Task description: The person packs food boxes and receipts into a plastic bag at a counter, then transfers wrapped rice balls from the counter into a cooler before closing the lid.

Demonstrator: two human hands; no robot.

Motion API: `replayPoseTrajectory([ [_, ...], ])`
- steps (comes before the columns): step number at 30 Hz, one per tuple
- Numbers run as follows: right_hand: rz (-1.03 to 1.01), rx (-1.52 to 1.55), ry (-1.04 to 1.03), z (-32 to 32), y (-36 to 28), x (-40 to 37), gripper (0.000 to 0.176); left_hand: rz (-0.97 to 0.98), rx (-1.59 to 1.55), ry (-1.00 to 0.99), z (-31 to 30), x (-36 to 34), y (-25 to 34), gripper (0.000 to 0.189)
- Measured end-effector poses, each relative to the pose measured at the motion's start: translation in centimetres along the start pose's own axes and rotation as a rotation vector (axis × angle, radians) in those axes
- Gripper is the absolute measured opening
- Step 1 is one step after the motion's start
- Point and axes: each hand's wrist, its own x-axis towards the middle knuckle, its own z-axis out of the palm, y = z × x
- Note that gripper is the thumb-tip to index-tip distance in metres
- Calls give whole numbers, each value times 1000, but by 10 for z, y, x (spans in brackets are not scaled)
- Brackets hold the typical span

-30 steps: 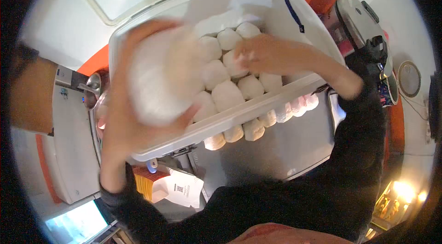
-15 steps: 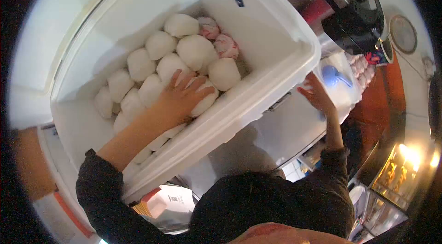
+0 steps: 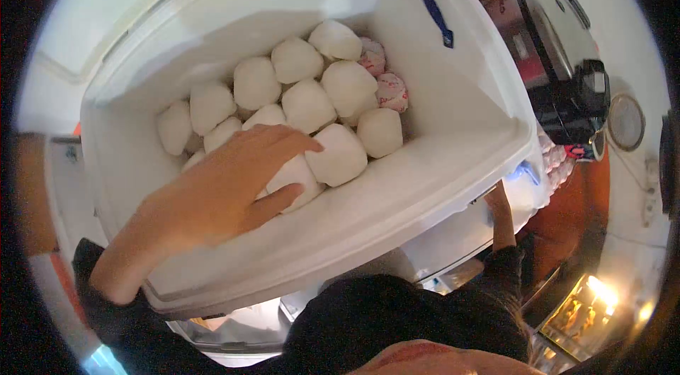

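Observation:
A big white plastic bin [image 3: 453, 131] holds a heap of smooth white rounded lumps [image 3: 309, 104], like dough balls or buns. Two pink-marked lumps [image 3: 391, 92] lie at the heap's right end. Over the near side of the heap, my left hand [image 3: 219, 180] is open, its fingers stretched out and its thumb apart. One white lump [image 3: 294, 180] shows between that thumb and the forefinger. At the right, my right hand [image 3: 496, 198] reaches up to the underside of the bin's near rim, which hides its fingers.
A dark blue strap [image 3: 428, 0] hangs over the bin's inner wall. Beyond the bin's right end stands a black and silver appliance [image 3: 559, 49]. A blue object [image 3: 525, 171] and pinkish packed items [image 3: 556, 162] sit near the right rim. A lit glass-sided case [image 3: 581, 315] glows at lower right.
The bin appears nearer and further right. My left hand has drawn back toward the lower left across the lumps, with its thumb spread. My right hand's fingers have gone behind the rim.

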Motion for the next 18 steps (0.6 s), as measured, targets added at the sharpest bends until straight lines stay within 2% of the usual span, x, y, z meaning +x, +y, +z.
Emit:
replayPoseTrajectory([
  [1, 21, 102, 93, -14, -5, -12, 60, -22, -9, 52, -7, -17, 11, 40],
  [3, -11, 296, 300, -52, -34, -34, 61, -200, 5, 98, -18, -52, 33, 39],
  [5, -175, 405, 488, -97, -88, -50, 63, -104, 197, 285, -14, -83, 48, 23],
  [7, -404, 414, 602, -138, -156, -63, 64, -64, 250, 418, 7, -119, 58, 16],
  [9, -650, 305, 597, -162, -229, -71, 66, 115, 510, 446, 34, -154, 70, 22],
  [11, -857, 81, 395, -161, -300, -66, 67, 253, 768, 539, 94, -199, 48, 63],
  [12, -935, -63, 220, -148, -329, -57, 68, 402, 739, 809, 134, -185, 31, 45],
  [13, -970, -188, 15, -128, -353, -45, 69, 337, 648, 883, 171, -183, 17, 41],
  [14, -738, -16, -362, -96, -369, -32, 67, 88, 447, 873, 211, -181, 6, 38],
  [15, -755, -141, -619, -80, -380, -22, 63, -193, 265, 876, 252, -175, -5, 35],
  [16, -665, -286, -708, -59, -384, -15, 60, -480, 119, 814, 287, -168, -20, 32],
  [17, -585, -444, -798, -39, -389, -8, 56, -623, 60, 727, 316, -160, -38, 29],
  [18, -493, -536, -767, -18, -380, 2, 56, -741, 25, 649, 343, -151, -55, 27],
])
